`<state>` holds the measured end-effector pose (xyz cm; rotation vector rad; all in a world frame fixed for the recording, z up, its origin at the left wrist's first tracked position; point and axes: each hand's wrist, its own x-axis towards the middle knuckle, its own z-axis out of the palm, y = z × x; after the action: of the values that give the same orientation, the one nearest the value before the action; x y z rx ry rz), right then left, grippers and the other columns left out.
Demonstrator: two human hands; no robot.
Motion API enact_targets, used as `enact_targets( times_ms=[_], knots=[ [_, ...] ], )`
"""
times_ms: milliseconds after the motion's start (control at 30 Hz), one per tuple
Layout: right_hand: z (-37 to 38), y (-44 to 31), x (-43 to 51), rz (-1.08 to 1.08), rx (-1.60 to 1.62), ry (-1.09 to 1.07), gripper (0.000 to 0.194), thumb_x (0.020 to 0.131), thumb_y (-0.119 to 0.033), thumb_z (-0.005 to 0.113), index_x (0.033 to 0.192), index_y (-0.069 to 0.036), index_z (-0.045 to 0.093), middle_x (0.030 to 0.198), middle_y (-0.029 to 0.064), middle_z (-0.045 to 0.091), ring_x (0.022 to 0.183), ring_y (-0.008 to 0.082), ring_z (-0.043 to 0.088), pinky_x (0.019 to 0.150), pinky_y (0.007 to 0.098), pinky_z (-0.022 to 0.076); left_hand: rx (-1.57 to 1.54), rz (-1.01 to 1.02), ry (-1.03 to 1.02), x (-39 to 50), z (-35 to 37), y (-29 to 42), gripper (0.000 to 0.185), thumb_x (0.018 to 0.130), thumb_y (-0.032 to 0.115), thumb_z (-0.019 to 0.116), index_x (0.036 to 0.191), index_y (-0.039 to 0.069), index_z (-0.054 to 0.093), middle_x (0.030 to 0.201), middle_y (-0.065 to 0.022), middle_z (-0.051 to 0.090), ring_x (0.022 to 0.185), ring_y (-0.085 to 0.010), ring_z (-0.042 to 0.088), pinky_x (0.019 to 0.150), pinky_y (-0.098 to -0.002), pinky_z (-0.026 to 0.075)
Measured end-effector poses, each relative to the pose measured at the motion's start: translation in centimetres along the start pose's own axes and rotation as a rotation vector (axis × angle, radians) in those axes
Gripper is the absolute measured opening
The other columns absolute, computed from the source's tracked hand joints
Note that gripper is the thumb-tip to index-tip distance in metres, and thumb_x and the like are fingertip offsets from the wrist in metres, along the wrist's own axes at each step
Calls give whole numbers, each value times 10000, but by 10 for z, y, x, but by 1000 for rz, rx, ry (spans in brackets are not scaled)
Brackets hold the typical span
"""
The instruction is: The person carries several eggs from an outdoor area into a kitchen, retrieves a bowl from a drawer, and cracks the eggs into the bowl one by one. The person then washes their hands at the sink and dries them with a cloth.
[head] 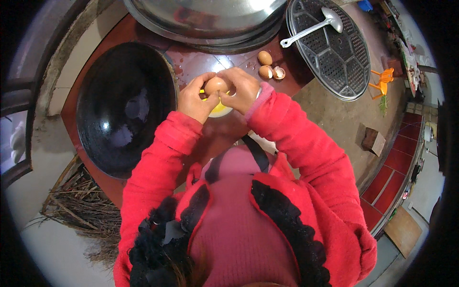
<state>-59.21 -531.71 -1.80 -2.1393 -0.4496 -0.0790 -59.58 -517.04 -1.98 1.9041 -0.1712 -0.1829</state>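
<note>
A brown egg (216, 86) is held between the fingers and thumbs of my left hand (197, 98) and my right hand (242, 89). Both thumb tips press on its near side; whether its shell is cracked cannot be told. Right under the egg is a bowl (219, 112) with yellow egg in it, partly hidden by my hands. On the red tiled counter beyond my right hand lie a brown egg (265, 57) that looks whole and two opened eggshell pieces, one (265, 71) beside the other (279, 73).
A large black wok (125, 107) is set in the counter (229, 125) at left. A big metal lid (215, 21) stands beyond my hands. At right are a perforated steamer tray (333, 53) with a metal ladle (308, 30) on it. Dry twigs (86, 204) lie at lower left.
</note>
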Motion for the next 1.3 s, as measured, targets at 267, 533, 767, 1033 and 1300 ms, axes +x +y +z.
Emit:
enact_targets(
  times_ms=[267, 533, 767, 1033, 1300],
  knots=[
    [6, 2, 3, 51, 41, 15, 337, 611, -12, 575, 941, -4, 510, 859, 135, 526, 737, 229, 551, 641, 286, 456, 33, 9, 14, 3, -2, 0, 365, 668, -53, 517, 1027, 7, 496, 971, -89, 537, 866, -150, 533, 746, -247, 436],
    [3, 18, 9, -194, -12, -12, 385, 582, 70, 543, 956, -11, 511, 934, 141, 514, 848, 261, 530, 727, 289, 439, 264, 228, -36, 7, -20, -12, 379, 634, -17, 534, 1009, 29, 503, 983, -129, 508, 894, -269, 511, 786, -294, 417],
    [-22, -8, 12, -307, -38, 45, 409, 589, 78, 559, 986, -1, 503, 1004, 162, 496, 914, 281, 509, 774, 315, 421, 573, 423, -112, 4, -42, 19, 445, 608, -52, 534, 1040, 47, 493, 1075, -123, 467, 1002, -264, 458, 841, -309, 381],
    [-14, 12, -14, 256, 128, -95, 373, 676, -3, 546, 1043, 11, 478, 991, 149, 517, 876, 232, 529, 768, 297, 421, 532, 173, -121, 8, -22, -19, 304, 627, -15, 540, 928, 24, 522, 951, -140, 505, 909, -291, 479, 802, -338, 392],
    [-9, 35, -49, 778, 1507, -24, 422, 775, -202, 534, 1133, -24, 400, 1063, 103, 491, 931, 217, 510, 784, 310, 434, -166, 105, 162, 0, 14, -3, 341, 680, -13, 565, 1005, 26, 468, 985, -77, 512, 895, -169, 515, 799, -269, 406]
  ],
)
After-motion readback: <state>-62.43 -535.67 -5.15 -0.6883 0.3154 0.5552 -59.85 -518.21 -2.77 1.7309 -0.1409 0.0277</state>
